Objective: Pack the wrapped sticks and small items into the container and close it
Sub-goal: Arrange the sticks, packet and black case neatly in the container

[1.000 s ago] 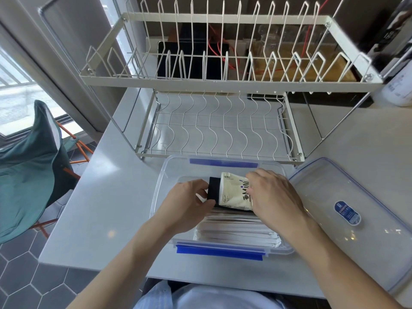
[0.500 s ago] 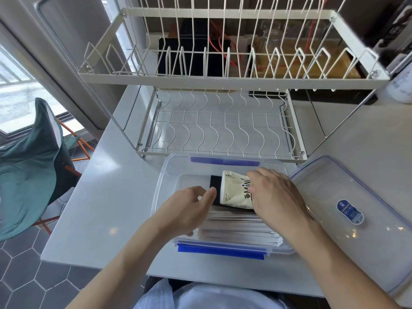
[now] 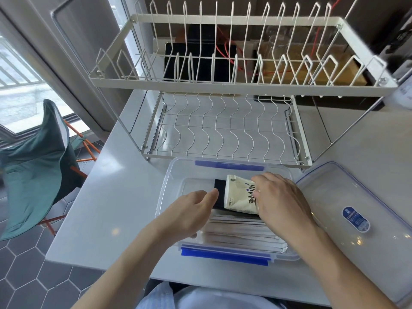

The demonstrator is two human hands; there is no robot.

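- The right hand [image 3: 282, 197] covers the right end of a cream pouch [image 3: 242, 197] printed "MiNi"; its fingers are flat and together on the pouch, and whether any finger curls under it cannot be told.
- A black flat item [image 3: 219, 194] lies beneath the pouch; only its left strip shows, so its full shape is unclear.
- The left hand [image 3: 189, 214] has its fingers extended and loosely together, gripping nothing, the fingertips touching the left edge of the black item.
- The wrapped sticks [image 3: 243, 233] lie stacked in the near half of the clear container [image 3: 165, 192]; both hands hide their ends, and they cannot be counted.
- The sticks' long axis runs left to right, parallel to the container's near wall with its blue clasp [image 3: 225, 256].
- The pouch sits in the middle of the container, overlapping the far edge of the sticks, its long axis roughly left-right and slightly tilted, the print reading sideways.
- The lid [image 3: 361, 224] lies on the white counter [image 3: 111, 197] just right of the container, its right edge cut off by the frame; the text on its blue label is too small to read.
- A white dish rack [image 3: 223, 90] stands behind the container.
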